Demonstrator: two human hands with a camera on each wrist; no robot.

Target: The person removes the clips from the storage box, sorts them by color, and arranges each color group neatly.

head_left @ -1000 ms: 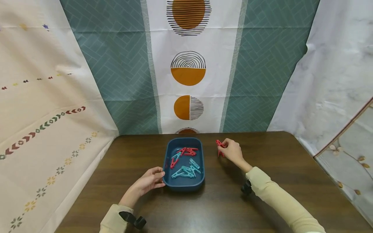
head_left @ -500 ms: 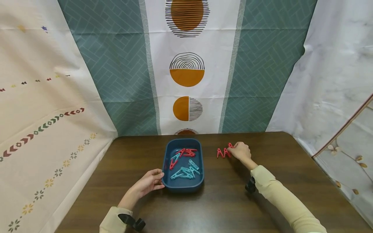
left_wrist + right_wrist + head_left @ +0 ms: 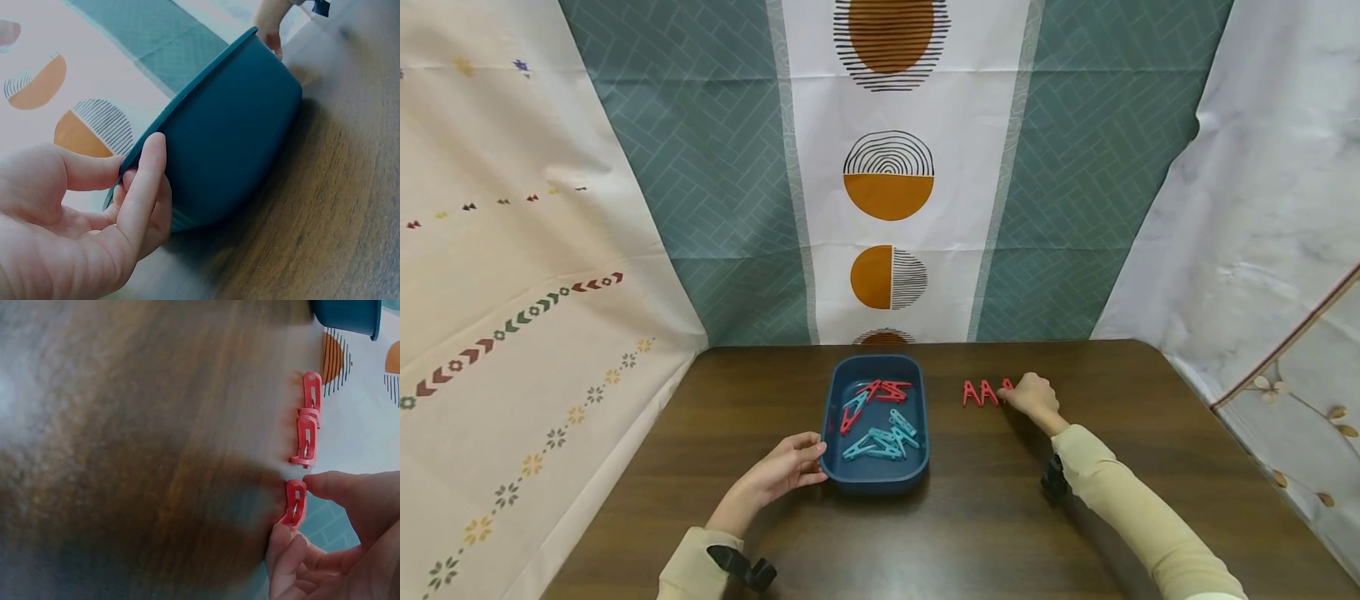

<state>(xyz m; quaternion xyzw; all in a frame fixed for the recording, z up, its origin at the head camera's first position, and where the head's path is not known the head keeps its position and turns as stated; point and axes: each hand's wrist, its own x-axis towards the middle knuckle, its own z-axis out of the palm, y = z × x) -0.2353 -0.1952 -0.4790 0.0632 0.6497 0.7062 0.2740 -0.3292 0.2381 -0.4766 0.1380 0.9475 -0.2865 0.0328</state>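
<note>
My left hand [image 3: 784, 468] pinches the rim of a dark blue plastic bin [image 3: 231, 131] between thumb and fingers at its near left side. Inside the bin lie several red clothespins [image 3: 891, 390] and several light blue clothespins [image 3: 883, 444]. To the right of the bin, my right hand [image 3: 1032, 397] is at the table with a red clothespin [image 3: 295, 503] between its thumb and fingertips. Two more red clothespins stand to its left in a row, one farther left [image 3: 971, 393] and one closer to the hand [image 3: 305, 440], legs down like the letter A.
The brown wooden table [image 3: 895, 546] ends at a back edge just behind the row. Patterned cloths hang behind it, with a teal and white cloth [image 3: 887, 108] in the middle. A cream cloth [image 3: 512, 333] hangs at left and a whitish one [image 3: 1247, 208] at right.
My right hand has moved rightward from the first clothespins and lowered the third one to the table at the row's right end. The left hand stays on the bin.
</note>
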